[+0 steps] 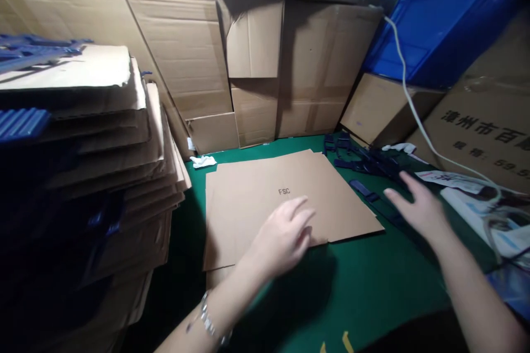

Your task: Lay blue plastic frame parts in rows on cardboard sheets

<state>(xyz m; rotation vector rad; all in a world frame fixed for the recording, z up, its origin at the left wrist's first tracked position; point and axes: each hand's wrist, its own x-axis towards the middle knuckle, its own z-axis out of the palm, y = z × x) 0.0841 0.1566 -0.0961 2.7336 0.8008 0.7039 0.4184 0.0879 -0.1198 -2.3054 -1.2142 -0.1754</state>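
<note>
Cardboard (265,185) beneath left fingers (304,215), straps (375,162) near right fingers (409,182)

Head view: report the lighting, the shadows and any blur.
In the head view, the top of the cardboard stack is lit nearly white, its lower left sunk in darkness; in the head view, a dark shadow lies on the green tabletop below the left hand; in the head view, the blue crate looks blurred, while the FSC lettering is readable.
</note>
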